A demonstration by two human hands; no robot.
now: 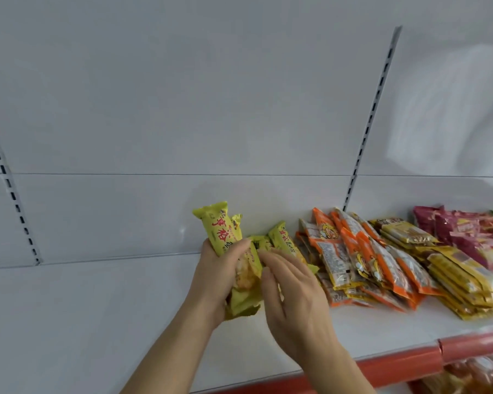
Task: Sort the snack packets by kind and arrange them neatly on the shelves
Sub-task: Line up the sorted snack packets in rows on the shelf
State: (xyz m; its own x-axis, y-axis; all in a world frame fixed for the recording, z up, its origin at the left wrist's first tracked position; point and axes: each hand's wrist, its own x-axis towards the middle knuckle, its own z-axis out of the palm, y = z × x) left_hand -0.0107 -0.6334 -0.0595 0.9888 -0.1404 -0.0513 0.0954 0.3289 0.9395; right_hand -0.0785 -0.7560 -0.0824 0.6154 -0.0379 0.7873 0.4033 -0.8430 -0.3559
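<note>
Your left hand (215, 275) is gripping a bunch of yellow-green snack packets (225, 237), fingers curled round their middles, so that one packet is standing nearly upright above your thumb while the crimped ends of the others are sticking out below your palm. Your right hand (292, 291) is reaching in just beside it with fingers straight and relaxed, the fingertips (268, 255) touching the bundle from the right; it is not curling round anything. Both hands are hovering over the white shelf (97, 322), close to the back panel. Just behind your right hand, another yellow-green packet (282, 237) is lying on the shelf, partly hidden by your fingers. Moving right, a pile of orange packets (362, 260) is leaning in overlapping rows, touching the dark yellow packets (453, 280) stacked beside them. Farther right, magenta packets (464, 234) are lying near the back, running out of view at the edge. A slotted upright rail (373, 115) is rising from behind the orange pile, and another one (9, 189) is slanting along the far left. A red edge strip (404, 365) is running along the front of the shelf, and below it, at the lower right, more orange packaging (472, 376) is showing blurred on a lower level.
</note>
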